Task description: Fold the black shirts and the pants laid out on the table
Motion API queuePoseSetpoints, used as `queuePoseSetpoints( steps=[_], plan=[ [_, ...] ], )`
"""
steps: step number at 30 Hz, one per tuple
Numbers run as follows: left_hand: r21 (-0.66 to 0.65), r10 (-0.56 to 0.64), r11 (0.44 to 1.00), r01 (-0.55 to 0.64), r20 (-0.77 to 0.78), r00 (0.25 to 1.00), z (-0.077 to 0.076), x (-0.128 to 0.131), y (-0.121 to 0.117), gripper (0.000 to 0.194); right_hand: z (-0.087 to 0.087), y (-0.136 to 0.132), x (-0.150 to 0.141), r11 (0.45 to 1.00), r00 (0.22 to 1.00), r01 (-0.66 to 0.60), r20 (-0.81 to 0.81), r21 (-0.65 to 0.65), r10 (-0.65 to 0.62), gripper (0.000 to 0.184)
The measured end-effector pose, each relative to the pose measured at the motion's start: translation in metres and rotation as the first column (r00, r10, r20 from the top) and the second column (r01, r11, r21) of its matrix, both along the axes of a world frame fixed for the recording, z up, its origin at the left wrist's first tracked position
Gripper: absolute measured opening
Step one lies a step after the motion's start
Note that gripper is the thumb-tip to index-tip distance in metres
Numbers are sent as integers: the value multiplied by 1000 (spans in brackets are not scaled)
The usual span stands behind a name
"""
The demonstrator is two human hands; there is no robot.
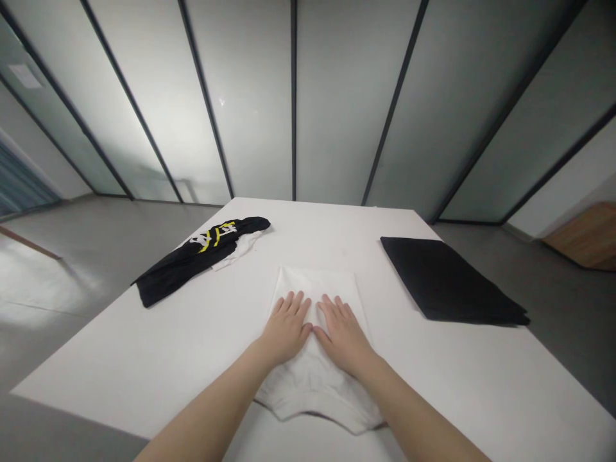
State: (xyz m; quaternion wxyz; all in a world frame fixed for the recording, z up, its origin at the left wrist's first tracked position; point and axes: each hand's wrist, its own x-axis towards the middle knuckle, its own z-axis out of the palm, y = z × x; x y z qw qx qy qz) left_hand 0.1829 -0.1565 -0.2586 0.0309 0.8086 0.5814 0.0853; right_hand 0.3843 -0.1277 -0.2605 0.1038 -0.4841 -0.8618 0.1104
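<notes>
White cloth (315, 385) lies under left hand (286, 330) and right hand (342, 337), fingers (294, 307) spread flat.

Pretty sure I'm in some office-type room: frosted glass partitions (346, 96) with thin black frames run behind the far edge of this big white table (144, 366), shiny grey floor (86, 250) all around it, and something wooden (582, 234) over in the right corner. My white garment (312, 391) lies on the table.

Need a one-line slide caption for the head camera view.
Left hand and right hand rest flat on a folded white garment on a white table.
</notes>
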Motion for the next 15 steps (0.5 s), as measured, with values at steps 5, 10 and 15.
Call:
queuePoseSetpoints(
  steps=[5,10,15],
  plan=[
    [-14,-19,1000,18,-21,1000,28,1,-7,49,17,-6,4,998,998,-44,46,-44,46,56],
    [-116,27,993,-21,46,999,52,4,-11,38,42,-16,8,987,987,-158,-7,-30,158,29],
    [-37,25,999,-21,103,994,37,13,-6,28,30,-12,5,990,984,-136,-115,40,140,30]
  ],
)
